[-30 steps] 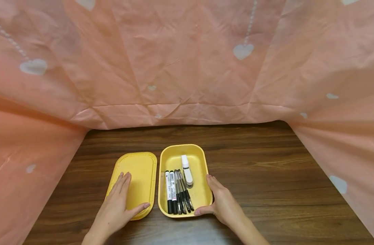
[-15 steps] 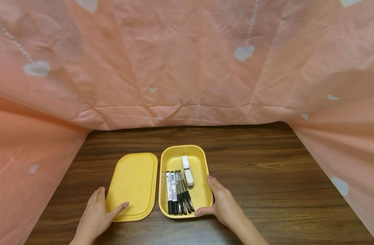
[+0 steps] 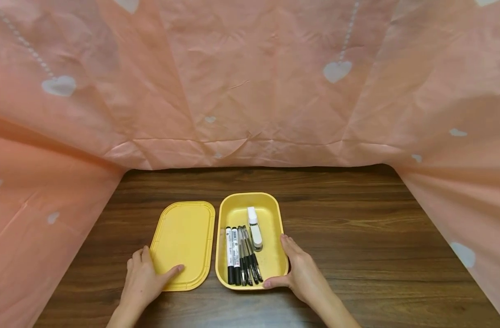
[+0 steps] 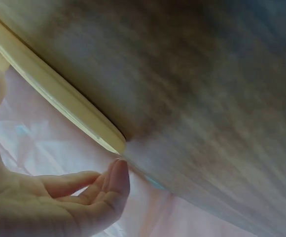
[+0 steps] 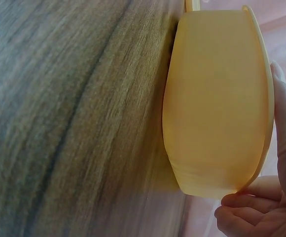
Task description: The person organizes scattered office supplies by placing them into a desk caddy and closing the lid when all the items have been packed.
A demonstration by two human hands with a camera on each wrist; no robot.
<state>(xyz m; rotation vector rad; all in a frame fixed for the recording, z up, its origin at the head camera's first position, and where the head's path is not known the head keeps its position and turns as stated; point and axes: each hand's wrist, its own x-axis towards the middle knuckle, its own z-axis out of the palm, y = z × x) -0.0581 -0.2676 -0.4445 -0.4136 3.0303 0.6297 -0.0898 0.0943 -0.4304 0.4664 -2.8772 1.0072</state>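
In the head view a yellow lid (image 3: 183,241) lies flat on the table, left of an open yellow box (image 3: 220,214). My left hand (image 3: 142,278) is at the lid's near left side, thumb across its top and curled fingers at its outer edge. The left wrist view shows the fingertips (image 4: 119,175) right at the lid's rim (image 4: 69,98). My right hand (image 3: 305,273) holds the box's near right corner, thumb on the front rim and fingers along the right wall (image 5: 217,98). Inside the box lie two white markers (image 3: 230,248) with black ends, several black-grip pens (image 3: 250,259) and a slim white item (image 3: 254,228).
The wood-grain table (image 3: 356,228) extends behind the box and to its right. Pink cloth (image 3: 250,91) with pale hearts hangs at the back and on both sides. A narrow gap separates lid and box.
My left hand first drew back left off the middle of the lid to its outer side, then its fingers curled in at the edge. My right hand keeps its place on the box.
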